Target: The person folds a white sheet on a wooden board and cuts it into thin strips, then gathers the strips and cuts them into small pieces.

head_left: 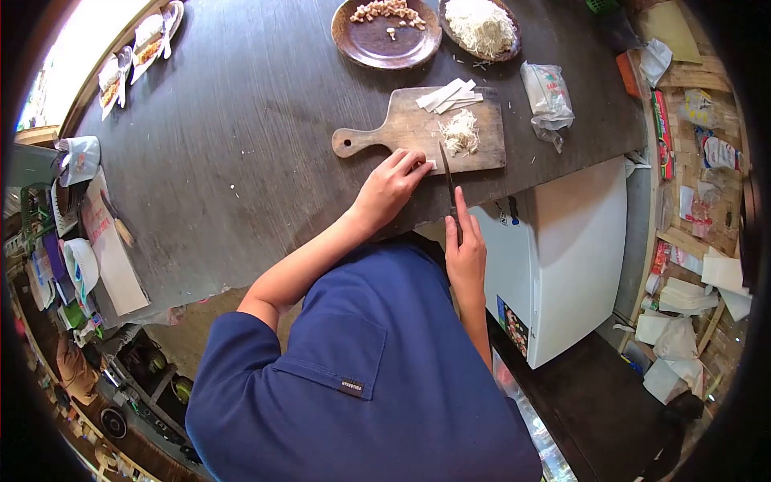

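A wooden cutting board (487, 149) with a handle lies near the table's front edge. My left hand (393, 185) rests on its lower part, fingers bent and pressed on a small white strip (432, 165). In my right hand (466, 241) is a knife (447, 171), gripped by its dark handle with the index finger stretched along the top. Its blade points away from me, over the board, just right of my left fingertips. Thin pale shreds (460, 132) form a small heap beside the blade. Several flat white strips (451, 95) lie at the board's far edge.
Behind the board stand a brown plate (385, 58) with light brown pieces and another plate heaped with white shreds (482, 28). A white plastic packet (548, 96) lies to the right. Two small dishes with spoons (152, 44) are at far left. A white fridge (574, 257) stands below right.
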